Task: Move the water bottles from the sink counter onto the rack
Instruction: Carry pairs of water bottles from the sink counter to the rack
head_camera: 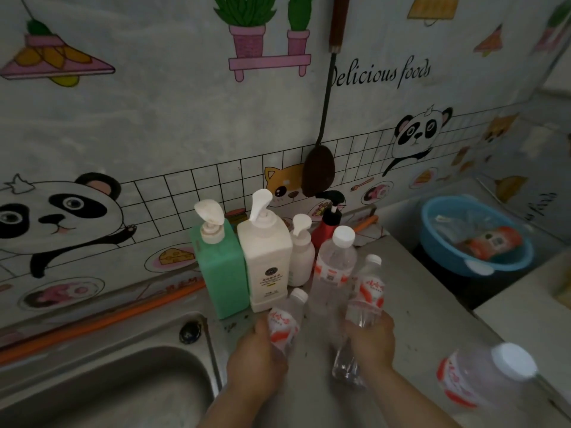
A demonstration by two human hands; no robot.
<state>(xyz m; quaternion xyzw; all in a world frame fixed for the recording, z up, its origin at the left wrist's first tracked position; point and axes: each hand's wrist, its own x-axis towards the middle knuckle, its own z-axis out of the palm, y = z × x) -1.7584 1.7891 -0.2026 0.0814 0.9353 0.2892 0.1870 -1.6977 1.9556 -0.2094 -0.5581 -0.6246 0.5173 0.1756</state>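
Left hand (256,362): fingers curled round the lower body of a small bottle (285,322), which had its white cap up and a red-and-white label. It was held just beside the sink (123,393).
Right hand (372,342): wrapped round the middle of a second bottle (366,296), which was tilted, with its cap leaning up and to the right and its base showing below the hand.
Tall bottle (335,264): stood upright on the tabletop (426,307), between and behind the two held ones.
Fourth bottle (482,378): at the near right, blurred. Whether it rested on the tabletop could not be told.
Green dispenser (219,270), white dispenser (267,267), small dispenser (301,253), red dispenser (328,225): in a row by the wall, behind the bottles.
Basin (445,242): blue, well apart to the right. It held an orange-labelled item too blurred to identify.
Ladle (318,171): hung on the wall.
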